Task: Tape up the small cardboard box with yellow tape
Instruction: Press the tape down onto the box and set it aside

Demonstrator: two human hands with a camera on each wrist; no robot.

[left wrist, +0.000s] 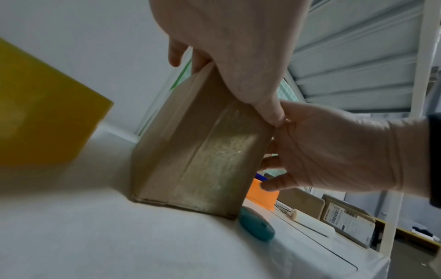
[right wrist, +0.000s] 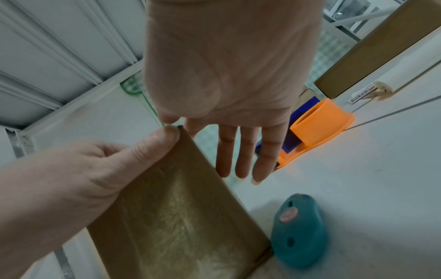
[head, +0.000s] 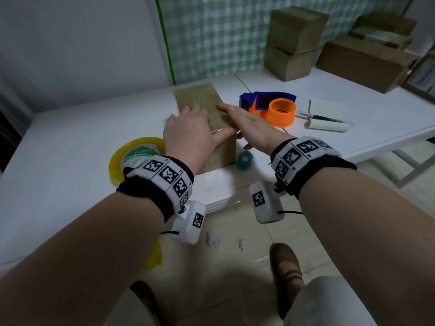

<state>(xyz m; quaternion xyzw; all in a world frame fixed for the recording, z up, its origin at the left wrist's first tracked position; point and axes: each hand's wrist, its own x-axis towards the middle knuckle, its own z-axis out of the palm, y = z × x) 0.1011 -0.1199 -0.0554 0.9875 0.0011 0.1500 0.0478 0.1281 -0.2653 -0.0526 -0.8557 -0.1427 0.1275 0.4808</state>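
The box [head: 204,107] stands on the white table [head: 70,128], near its front edge, with both hands on top of it. From the head view I see only the backs of the hands. The left hand [head: 188,132] lies flat on the top face with fingers nearly straight, and its thumb reaches along the near top edge. The right hand [head: 249,123] lies beside it, fingers stretched over the right part of the top.

The wrist views show more. In the left wrist view the left thumb [left wrist: 269,111] presses on the near top corner of the box [left wrist: 198,151], and the right hand [left wrist: 334,147] is beside that corner with fingers loosely bent along the right side. In the right wrist view the right fingers [right wrist: 245,151] hang straight and relaxed past the box edge, holding nothing; they look apart from the side face, so I cannot tell whether they touch it.

The long axis of the box runs away from the person, a little to the left. The near end face carries a shiny tape strip [right wrist: 176,207] from top to bottom.

The tape roll [head: 136,156] lies left of the box, partly behind the left wrist. A teal object [head: 244,160] lies just beside the box's near right corner; what it is I cannot make out. The dispenser [head: 275,107] stands to the right. The far end of the box is not visible in any view.
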